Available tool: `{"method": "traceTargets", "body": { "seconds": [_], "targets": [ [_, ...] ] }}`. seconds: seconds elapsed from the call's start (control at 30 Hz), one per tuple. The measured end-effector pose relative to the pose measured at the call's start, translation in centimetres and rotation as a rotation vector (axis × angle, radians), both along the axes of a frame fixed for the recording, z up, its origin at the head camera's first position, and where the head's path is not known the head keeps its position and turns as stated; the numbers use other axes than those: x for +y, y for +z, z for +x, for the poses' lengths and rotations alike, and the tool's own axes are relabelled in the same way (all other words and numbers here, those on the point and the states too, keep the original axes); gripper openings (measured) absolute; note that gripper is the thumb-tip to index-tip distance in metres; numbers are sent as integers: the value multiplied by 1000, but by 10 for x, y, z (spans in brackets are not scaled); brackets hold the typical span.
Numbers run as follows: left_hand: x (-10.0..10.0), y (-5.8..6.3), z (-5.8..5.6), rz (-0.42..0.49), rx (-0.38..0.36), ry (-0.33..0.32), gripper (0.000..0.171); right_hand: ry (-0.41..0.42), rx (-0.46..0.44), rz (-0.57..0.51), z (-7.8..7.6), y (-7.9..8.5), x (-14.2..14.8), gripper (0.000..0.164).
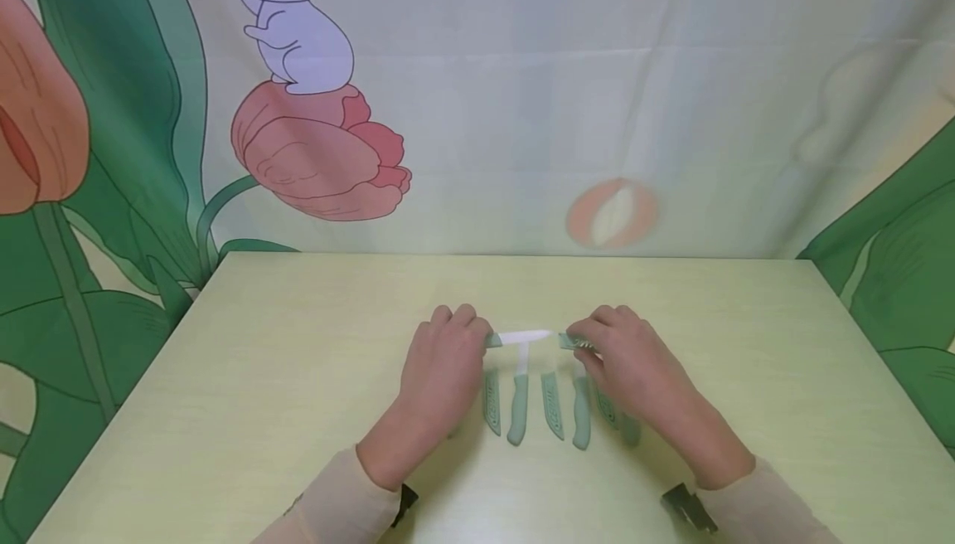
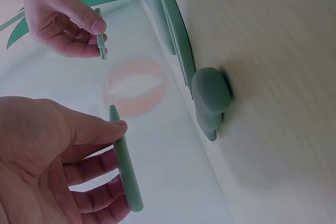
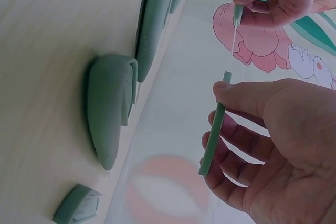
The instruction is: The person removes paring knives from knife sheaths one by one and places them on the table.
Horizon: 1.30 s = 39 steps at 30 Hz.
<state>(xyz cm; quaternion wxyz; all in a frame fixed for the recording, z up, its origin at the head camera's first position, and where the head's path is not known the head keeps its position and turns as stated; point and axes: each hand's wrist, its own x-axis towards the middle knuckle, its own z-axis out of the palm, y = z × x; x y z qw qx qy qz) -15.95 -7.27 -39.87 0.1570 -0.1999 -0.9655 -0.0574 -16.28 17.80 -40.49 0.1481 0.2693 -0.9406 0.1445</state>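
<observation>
My left hand (image 1: 448,361) pinches the green handle of a small knife (image 1: 525,336) between thumb and fingers. Its pale blade points right, toward a green blade sheath (image 1: 565,342) that my right hand (image 1: 634,361) pinches. A narrow gap separates the blade tip from the sheath mouth. In the left wrist view the knife handle (image 2: 127,171) lies along the fingers. The right wrist view shows the sheath (image 3: 214,135) edge-on. Below the hands lie two more knives, one in the middle (image 1: 518,411) and one to its right (image 1: 582,411), with green sheaths (image 1: 552,405) beside them.
Another green sheath (image 1: 491,403) lies left of the middle knife. Under my right hand, a further sheath (image 1: 606,407) and a green handle (image 1: 630,430) are partly hidden. The light wooden table (image 1: 298,345) ends at a printed curtain (image 1: 485,113).
</observation>
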Motion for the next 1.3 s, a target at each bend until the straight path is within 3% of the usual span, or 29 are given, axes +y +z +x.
{"method": "traceTargets", "body": {
  "seconds": [0.8, 1.3],
  "targets": [
    [-5, 6, -4, 11, -76, 72, 15, -2, -4, 10, -4, 5, -3, 24],
    [-22, 10, -6, 142, -176, 179, 9, -1, -113, 0, -15, 20, -27, 23]
  ]
}}
